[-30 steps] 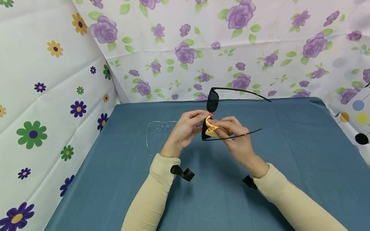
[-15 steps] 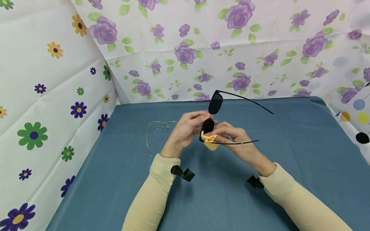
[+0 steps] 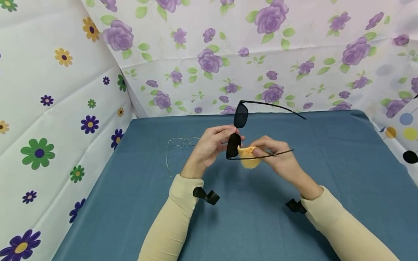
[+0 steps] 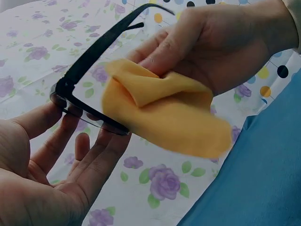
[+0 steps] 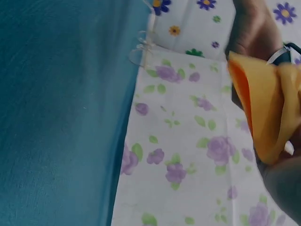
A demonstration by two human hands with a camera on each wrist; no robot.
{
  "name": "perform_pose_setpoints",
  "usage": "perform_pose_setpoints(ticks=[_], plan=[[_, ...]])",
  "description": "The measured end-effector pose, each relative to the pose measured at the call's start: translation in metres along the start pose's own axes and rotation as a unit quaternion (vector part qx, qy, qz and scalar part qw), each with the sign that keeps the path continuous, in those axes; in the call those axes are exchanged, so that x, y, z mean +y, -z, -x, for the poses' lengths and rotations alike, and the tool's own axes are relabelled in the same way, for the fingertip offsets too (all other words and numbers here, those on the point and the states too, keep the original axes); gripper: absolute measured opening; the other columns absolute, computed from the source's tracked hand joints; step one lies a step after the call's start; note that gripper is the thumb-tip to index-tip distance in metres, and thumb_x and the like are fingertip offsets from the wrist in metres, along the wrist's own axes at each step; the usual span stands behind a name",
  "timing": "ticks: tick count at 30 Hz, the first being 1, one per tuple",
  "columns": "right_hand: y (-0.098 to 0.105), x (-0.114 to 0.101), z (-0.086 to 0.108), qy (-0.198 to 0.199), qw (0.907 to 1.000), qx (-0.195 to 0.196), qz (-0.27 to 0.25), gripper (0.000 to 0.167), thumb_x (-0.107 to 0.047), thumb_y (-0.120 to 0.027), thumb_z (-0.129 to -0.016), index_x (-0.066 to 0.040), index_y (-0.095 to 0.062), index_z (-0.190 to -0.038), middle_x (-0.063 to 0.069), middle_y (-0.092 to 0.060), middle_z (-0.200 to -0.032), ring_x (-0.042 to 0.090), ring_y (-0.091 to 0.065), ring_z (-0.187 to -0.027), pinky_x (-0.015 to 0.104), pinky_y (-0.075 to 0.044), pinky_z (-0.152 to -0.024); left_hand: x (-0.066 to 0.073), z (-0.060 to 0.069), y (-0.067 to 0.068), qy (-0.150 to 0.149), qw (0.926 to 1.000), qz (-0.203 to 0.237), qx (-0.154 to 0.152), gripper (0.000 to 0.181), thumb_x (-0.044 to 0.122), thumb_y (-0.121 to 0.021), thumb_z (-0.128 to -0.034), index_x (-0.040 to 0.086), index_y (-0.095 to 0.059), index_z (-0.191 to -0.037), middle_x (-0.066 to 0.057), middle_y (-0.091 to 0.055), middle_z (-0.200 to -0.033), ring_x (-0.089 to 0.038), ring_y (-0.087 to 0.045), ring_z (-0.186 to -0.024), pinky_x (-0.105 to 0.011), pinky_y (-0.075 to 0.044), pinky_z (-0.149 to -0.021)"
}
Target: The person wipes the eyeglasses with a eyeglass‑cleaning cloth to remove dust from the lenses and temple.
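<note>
In the head view, a pair of black sunglasses (image 3: pixel 241 115) is held up on edge above the table, its temples unfolded and pointing right. My left hand (image 3: pixel 209 146) pinches the frame near the bridge. Thumb and fingers of my right hand (image 3: pixel 279 156) grip a crumpled yellow cleaning cloth (image 3: pixel 250 161), which hangs beside the lower lens (image 3: pixel 233 145). Whether cloth and lens touch, I cannot tell. From the left wrist, the yellow cloth (image 4: pixel 164 117) covers part of the view behind the dark frame (image 4: pixel 91 54). The right wrist view catches the cloth (image 5: pixel 270 110) at its right edge.
Thin wire-rimmed eyeglasses (image 3: pixel 177 142) lie on the blue tablecloth (image 3: pixel 156 224), partly behind my left hand. A white floral curtain (image 3: pixel 183 40) rises at the back, and another flowered sheet (image 3: pixel 65 119) stands along the left.
My right hand has drawn the cloth off the lower lens, down and to the right. The sunglasses have tilted slightly and swung back; my left hand keeps its place.
</note>
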State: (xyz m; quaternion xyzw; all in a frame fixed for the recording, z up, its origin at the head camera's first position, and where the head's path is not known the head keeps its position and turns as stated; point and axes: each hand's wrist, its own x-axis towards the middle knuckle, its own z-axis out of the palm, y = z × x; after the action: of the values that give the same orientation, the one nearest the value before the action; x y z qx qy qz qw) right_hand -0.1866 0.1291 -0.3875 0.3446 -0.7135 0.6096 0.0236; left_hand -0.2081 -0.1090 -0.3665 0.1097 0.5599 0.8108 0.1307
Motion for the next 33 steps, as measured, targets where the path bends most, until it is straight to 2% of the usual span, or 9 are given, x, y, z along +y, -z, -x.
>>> perform_pose_setpoints(ticks=[4, 7, 11, 15, 18, 21, 25, 29, 33], plan=[[0.003, -0.003, 0.002, 0.042, 0.993, 0.11, -0.006, 0.016, 0.007, -0.062, -0.101, 0.007, -0.072, -0.114, 0.003, -0.075, -0.101, 0.016, -0.07, -0.09, 0.021, -0.056, -0.072, 0.0, 0.0, 0.0, 0.001, 0.9998, 0.018, 0.008, 0.022, 0.013, -0.061, -0.1064, -0.006, -0.069, -0.115, -0.013, -0.073, -0.105, -0.024, -0.075, -0.098, -0.048, -0.058, -0.097], [-0.004, 0.0, -0.001, 0.132, 0.9784, 0.131, 0.091, 0.021, 0.006, -0.067, -0.098, 0.003, -0.075, -0.118, 0.008, -0.072, -0.102, 0.017, -0.068, -0.089, 0.018, -0.054, -0.07, -0.002, -0.001, 0.0, -0.001, 0.9994, 0.029, 0.017, 0.018, 0.013, -0.059, -0.1075, 0.003, -0.074, -0.109, -0.011, -0.071, -0.108, -0.021, -0.075, -0.095, -0.041, -0.061, -0.091], [-0.018, 0.012, -0.009, 0.262, 0.9322, 0.101, 0.228, 0.025, -0.01, -0.067, -0.102, -0.005, -0.076, -0.125, 0.015, -0.068, -0.103, 0.025, -0.063, -0.087, 0.025, -0.053, -0.072, -0.004, -0.001, -0.001, 0.005, 0.9994, 0.029, 0.016, 0.021, 0.016, -0.058, -0.1088, 0.01, -0.077, -0.102, -0.007, -0.073, -0.104, -0.017, -0.074, -0.09, -0.033, -0.059, -0.08], [-0.025, 0.019, -0.015, 0.327, 0.8903, 0.1, 0.301, 0.028, -0.018, -0.06, -0.108, -0.009, -0.074, -0.13, 0.016, -0.069, -0.102, 0.032, -0.065, -0.088, 0.039, -0.055, -0.073, -0.007, -0.001, -0.002, 0.007, 0.9997, 0.02, 0.011, 0.021, 0.02, -0.06, -0.1082, 0.008, -0.076, -0.102, -0.009, -0.074, -0.102, -0.017, -0.074, -0.089, -0.033, -0.059, -0.077], [-0.025, 0.019, -0.016, 0.335, 0.8784, 0.106, 0.323, 0.028, -0.019, -0.059, -0.109, -0.009, -0.073, -0.131, 0.016, -0.069, -0.104, 0.033, -0.065, -0.09, 0.042, -0.056, -0.073, -0.006, -0.003, -0.004, 0.011, 0.9997, 0.011, 0.018, 0.02, 0.02, -0.061, -0.1076, 0.007, -0.076, -0.105, -0.008, -0.072, -0.107, -0.015, -0.073, -0.084, -0.032, -0.058, -0.075], [-0.023, 0.017, -0.016, 0.33, 0.8798, 0.096, 0.328, 0.029, -0.02, -0.06, -0.108, -0.008, -0.073, -0.131, 0.017, -0.069, -0.108, 0.034, -0.066, -0.092, 0.044, -0.056, -0.074, -0.007, -0.003, -0.004, 0.017, 0.9995, 0.003, 0.025, 0.028, 0.018, -0.059, -0.1083, -0.005, -0.071, -0.12, -0.004, -0.07, -0.11, -0.013, -0.071, -0.081, -0.03, -0.057, -0.074], [-0.021, 0.017, -0.012, 0.3, 0.8921, 0.08, 0.329, 0.032, -0.024, -0.057, -0.109, -0.01, -0.071, -0.134, 0.016, -0.07, -0.111, 0.033, -0.066, -0.094, 0.045, -0.056, -0.076, -0.007, -0.003, -0.004, 0.012, 0.9995, 0.001, 0.028, 0.035, 0.014, -0.059, -0.108, -0.013, -0.062, -0.13, -0.002, -0.072, -0.107, -0.013, -0.072, -0.087, -0.03, -0.057, -0.077], [-0.02, 0.02, -0.005, 0.255, 0.9122, 0.077, 0.311, 0.033, -0.025, -0.054, -0.11, -0.014, -0.07, -0.137, 0.016, -0.068, -0.107, 0.03, -0.063, -0.091, 0.036, -0.051, -0.071, -0.004, -0.002, -0.002, -0.005, 0.9998, -0.009, 0.016, 0.021, 0.014, -0.062, -0.1062, -0.002, -0.072, -0.115, -0.005, -0.074, -0.102, -0.017, -0.073, -0.093, -0.034, -0.058, -0.083], [-0.023, 0.021, -0.001, 0.212, 0.9386, 0.077, 0.261, 0.036, -0.002, -0.068, -0.101, -0.012, -0.072, -0.135, 0.016, -0.065, -0.102, 0.024, -0.061, -0.086, 0.024, -0.049, -0.069, -0.001, 0.0, 0.001, -0.024, 0.9996, -0.013, 0.003, 0.016, 0.013, -0.062, -0.106, 0.003, -0.075, -0.105, -0.009, -0.076, -0.098, -0.02, -0.075, -0.092, -0.041, -0.058, -0.091]])
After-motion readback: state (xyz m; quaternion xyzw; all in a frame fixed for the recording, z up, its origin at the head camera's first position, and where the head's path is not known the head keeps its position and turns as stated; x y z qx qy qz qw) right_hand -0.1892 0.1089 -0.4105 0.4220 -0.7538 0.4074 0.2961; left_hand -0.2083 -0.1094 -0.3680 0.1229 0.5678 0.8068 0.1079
